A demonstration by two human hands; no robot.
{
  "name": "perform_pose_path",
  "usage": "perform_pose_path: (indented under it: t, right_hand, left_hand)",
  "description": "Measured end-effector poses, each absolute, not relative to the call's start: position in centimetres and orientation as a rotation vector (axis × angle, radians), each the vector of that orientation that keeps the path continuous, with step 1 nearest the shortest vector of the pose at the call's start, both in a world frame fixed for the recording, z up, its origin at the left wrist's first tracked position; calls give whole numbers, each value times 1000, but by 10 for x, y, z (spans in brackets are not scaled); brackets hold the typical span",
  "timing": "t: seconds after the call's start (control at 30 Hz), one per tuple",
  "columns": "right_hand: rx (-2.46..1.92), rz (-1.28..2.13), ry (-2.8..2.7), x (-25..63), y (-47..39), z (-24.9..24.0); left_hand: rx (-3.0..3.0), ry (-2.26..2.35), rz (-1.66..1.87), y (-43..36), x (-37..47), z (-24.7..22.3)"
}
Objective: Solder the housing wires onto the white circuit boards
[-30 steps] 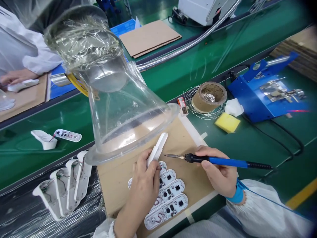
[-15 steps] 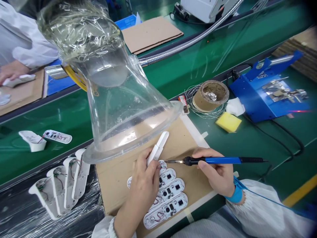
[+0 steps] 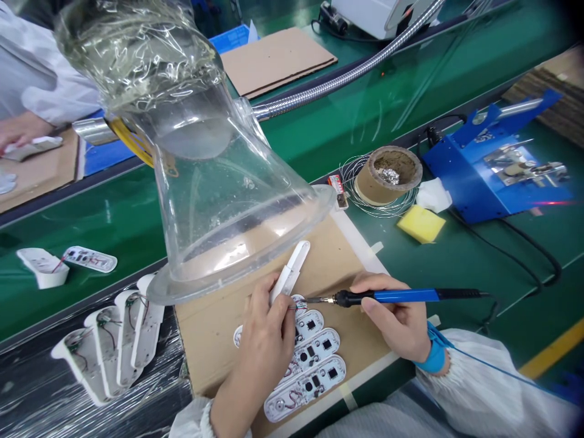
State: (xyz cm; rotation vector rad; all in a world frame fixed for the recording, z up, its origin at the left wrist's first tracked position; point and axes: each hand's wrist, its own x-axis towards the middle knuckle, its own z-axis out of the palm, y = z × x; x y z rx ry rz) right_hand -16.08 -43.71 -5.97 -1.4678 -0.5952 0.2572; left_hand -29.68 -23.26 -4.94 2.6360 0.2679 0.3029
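My right hand (image 3: 396, 313) grips a blue and black soldering iron (image 3: 406, 295), its tip at the end of the nearest covered circuit board. A blue wrist strap circles that wrist. My left hand (image 3: 267, 334) is closed on a white plastic housing (image 3: 292, 267), with thin wires at the fingertips beside the iron's tip. Under and beside the left hand, several oval white panels with circuit boards (image 3: 305, 389) lie in a row on the cardboard (image 3: 214, 347). The left hand partly hides them.
A clear fume hood (image 3: 237, 188) on a flexible metal pipe hangs over the cardboard. Several white housings with wires (image 3: 103, 353) lie at left. A solder pot (image 3: 387, 176), yellow sponge (image 3: 420, 224) and blue iron stand (image 3: 474, 164) sit at right. A co-worker's hand (image 3: 25, 131) shows far left.
The soldering iron has shifted slightly left, its tip now reaching the wires by my left fingertips. A white housing with its panel on the green belt has moved left. My left hand stays put.
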Motion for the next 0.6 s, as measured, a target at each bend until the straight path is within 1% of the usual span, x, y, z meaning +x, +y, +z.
perform_pose_path:
  t: [0.43,0.6]
  right_hand:
    - [-1542,236,-535,-163,-435,-59]
    - [-1503,261,-557,-163,-435,-61]
  left_hand:
    - [2629,271,292,-233,-298,-50]
    - [2641,284,298,-233,-298,-51]
